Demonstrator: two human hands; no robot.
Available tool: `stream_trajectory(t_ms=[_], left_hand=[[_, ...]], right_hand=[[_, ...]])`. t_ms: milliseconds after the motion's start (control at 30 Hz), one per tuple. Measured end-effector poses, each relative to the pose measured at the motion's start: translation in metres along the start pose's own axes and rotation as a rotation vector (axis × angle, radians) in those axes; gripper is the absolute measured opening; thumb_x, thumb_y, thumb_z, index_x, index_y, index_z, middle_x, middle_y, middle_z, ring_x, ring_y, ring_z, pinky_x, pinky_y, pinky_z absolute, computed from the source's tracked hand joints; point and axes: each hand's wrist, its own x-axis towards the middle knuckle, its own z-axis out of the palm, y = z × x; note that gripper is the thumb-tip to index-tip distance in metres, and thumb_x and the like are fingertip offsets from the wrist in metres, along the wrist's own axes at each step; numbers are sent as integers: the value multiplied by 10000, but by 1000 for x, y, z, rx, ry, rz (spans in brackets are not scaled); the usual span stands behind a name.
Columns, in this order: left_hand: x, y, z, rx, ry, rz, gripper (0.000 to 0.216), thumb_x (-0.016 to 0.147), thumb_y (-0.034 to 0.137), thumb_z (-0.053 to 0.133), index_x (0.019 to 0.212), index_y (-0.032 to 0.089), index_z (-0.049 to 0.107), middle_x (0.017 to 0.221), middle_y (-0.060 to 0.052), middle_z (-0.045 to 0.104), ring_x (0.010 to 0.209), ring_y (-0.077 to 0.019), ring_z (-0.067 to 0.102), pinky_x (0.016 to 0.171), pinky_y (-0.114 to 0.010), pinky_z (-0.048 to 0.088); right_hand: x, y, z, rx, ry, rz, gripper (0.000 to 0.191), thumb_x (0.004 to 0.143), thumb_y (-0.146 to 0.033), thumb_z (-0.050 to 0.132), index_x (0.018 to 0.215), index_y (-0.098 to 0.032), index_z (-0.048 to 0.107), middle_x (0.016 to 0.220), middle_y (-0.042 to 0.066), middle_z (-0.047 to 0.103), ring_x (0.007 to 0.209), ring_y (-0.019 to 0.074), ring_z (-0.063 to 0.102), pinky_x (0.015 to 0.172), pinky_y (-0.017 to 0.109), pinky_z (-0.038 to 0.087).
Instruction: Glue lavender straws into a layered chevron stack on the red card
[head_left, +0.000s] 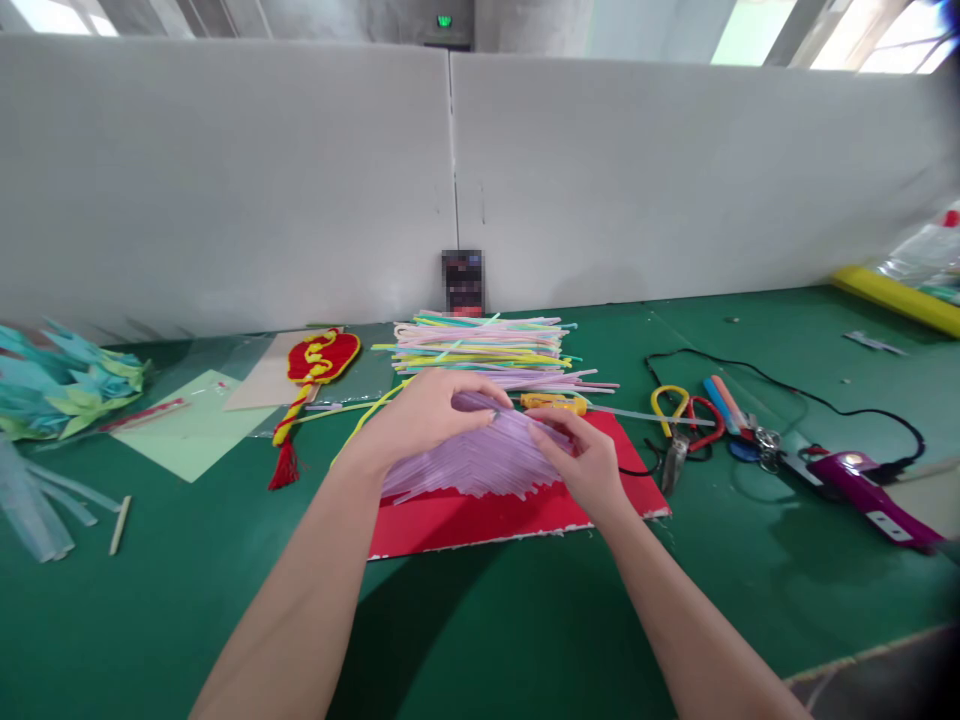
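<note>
Between my hands is a light purple piece woven from thin plastic straws (469, 462), its strips meeting in a chevron pattern with loose ends along the near edge. My left hand (439, 415) pinches its upper left part, thumb on top and fingers curled over the far side. At the upper right, my right hand (581, 455) grips it between thumb and fingers; the fingertips are partly hidden. Beneath it lies a red board (480, 530) with a frayed white edge. Just behind is a heap of pastel straws (480, 345), beside a yellow-handled tool (553, 403).
Scissors (675, 440) with yellow and red handles, markers (724, 400), keys (766, 445) and a purple corded device (862, 490) lie right. Leftward are a red tasselled ornament (322, 358), green paper (195, 425) and blue-green petals (67, 385). A white partition (225, 180) backs the green table (450, 640).
</note>
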Motion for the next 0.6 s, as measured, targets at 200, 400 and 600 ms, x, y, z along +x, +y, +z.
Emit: stream_trajectory(t_ms=[200, 400, 600], left_hand=[[-1, 1, -1, 6, -9, -5, 191, 804, 205, 570, 927, 255, 707, 995, 33, 704, 932, -168, 637, 845, -253, 492], [-1, 1, 0, 15, -4, -15, 185, 802, 217, 575, 928, 254, 705, 1002, 29, 705, 944, -179, 635, 869, -273, 477], [-5, -11, -14, 80, -4, -99, 258, 787, 263, 615, 1038, 256, 672, 1095, 14, 678, 1004, -207, 614, 906, -315, 453]], right_hand=[[0, 0, 1, 1, 19, -37, 90, 815, -289, 611, 841, -226, 669, 812, 17, 699, 784, 176, 648, 754, 318, 528], [0, -1, 1, -18, 22, -55, 87, 817, -283, 611, 829, -227, 677, 793, 13, 695, 766, 171, 645, 735, 305, 521], [0, 3, 2, -34, 38, -43, 95, 816, -288, 609, 839, -223, 675, 824, 17, 702, 795, 177, 649, 753, 313, 519]])
